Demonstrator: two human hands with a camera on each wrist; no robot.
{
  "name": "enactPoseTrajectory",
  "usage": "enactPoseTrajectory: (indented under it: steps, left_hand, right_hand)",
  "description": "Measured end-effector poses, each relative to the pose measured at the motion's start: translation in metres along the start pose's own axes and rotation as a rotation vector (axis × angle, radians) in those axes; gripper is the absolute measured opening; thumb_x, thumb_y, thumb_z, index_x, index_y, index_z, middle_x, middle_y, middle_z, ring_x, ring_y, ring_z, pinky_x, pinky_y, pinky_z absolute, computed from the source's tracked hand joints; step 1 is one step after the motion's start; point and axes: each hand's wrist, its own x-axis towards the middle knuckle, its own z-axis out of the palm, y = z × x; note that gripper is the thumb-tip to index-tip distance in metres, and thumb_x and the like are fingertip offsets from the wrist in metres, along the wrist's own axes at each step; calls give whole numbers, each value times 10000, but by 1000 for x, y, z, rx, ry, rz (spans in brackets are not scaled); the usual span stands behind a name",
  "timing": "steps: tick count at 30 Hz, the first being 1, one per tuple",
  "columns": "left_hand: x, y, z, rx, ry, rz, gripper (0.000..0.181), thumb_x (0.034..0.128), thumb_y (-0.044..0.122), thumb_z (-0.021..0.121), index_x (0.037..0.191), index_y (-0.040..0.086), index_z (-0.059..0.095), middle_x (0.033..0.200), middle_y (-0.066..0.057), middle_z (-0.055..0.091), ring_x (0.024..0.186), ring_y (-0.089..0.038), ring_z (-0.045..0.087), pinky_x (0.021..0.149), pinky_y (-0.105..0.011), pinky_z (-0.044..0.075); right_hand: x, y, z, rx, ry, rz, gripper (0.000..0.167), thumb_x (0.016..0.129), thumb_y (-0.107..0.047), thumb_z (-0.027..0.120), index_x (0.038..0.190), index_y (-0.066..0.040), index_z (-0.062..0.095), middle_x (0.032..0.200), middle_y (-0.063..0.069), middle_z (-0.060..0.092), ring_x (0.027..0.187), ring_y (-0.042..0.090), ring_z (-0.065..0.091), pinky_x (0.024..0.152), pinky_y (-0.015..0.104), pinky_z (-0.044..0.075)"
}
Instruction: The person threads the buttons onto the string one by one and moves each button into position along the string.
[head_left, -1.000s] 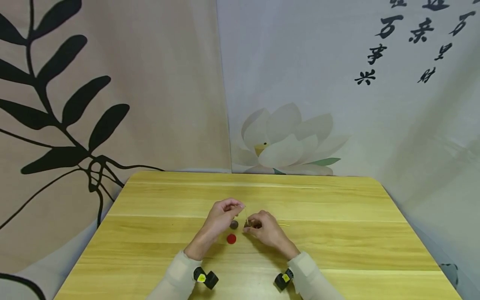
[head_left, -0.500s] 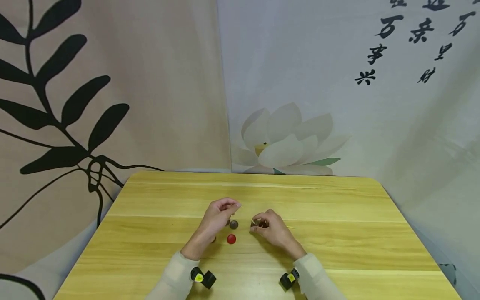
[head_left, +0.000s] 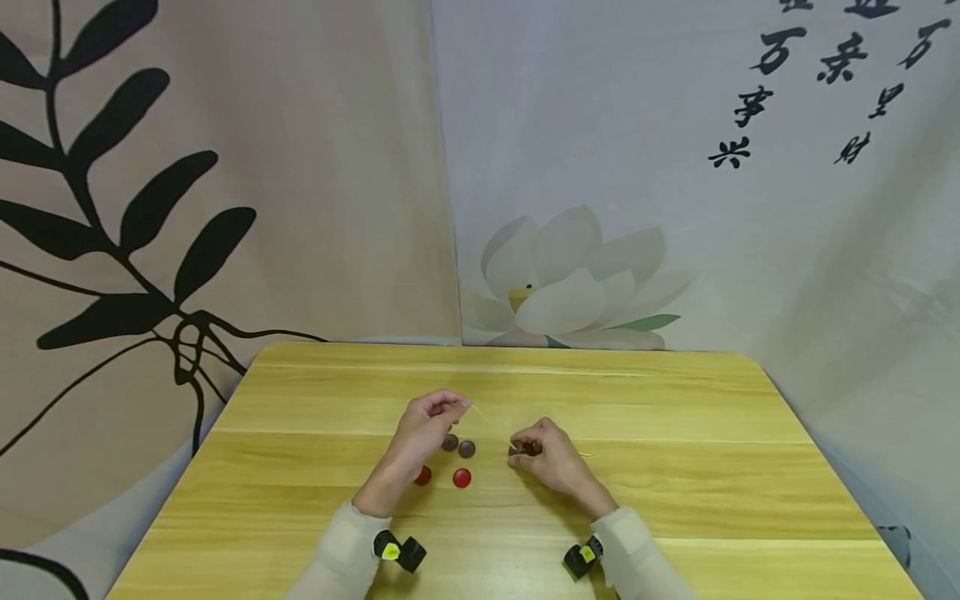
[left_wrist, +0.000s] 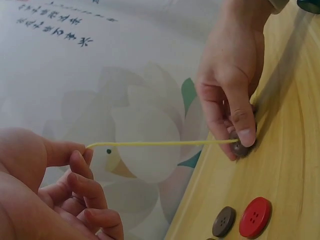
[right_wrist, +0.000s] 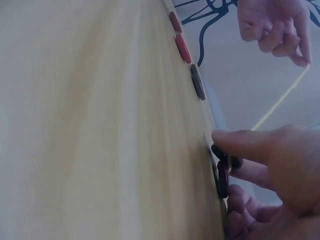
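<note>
- Above a wooden table [head_left: 675, 467], a left hand [head_left: 422, 423] pinches a yellow string [left_wrist: 160, 143] between fingertips.
- Opposite, a right hand [head_left: 553, 457] clamps a brown button [left_wrist: 241, 150] the string reaches.
- Four loose buttons [head_left: 462, 478] lie nearby.

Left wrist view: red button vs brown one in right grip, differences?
The red button is bright, the brown button dull. The red button lies flat on the table; the brown button is pinched in the right grip. The yellow string runs to the brown button, not the red button. Both are round.
</note>
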Motion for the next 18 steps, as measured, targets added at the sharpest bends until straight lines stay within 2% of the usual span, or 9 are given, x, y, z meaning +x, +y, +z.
enactPoseTrajectory:
  steps: [9, 18]
  left_hand:
    - [1, 6, -4, -37, 24, -13, 207, 985, 231, 620, 1074, 59, 691, 886, -34, 578, 797, -170, 513, 692, -283, 436]
    - [2, 5, -3, -35, 26, -45, 224, 987, 219, 618, 1111, 42, 677, 899, -11, 576, 823, -168, 511, 704, -288, 446]
  right_hand:
    - [0, 2, -2, -27, -2, 7, 234, 842, -135, 788, 1065, -74, 751, 913, 15, 557, 820, 154, 467, 692, 252, 410]
    - [1, 2, -2, -30, 0, 6, 204, 828, -128, 799, 1023, -90, 751, 888, 11, 549, 812, 151, 461, 687, 253, 405]
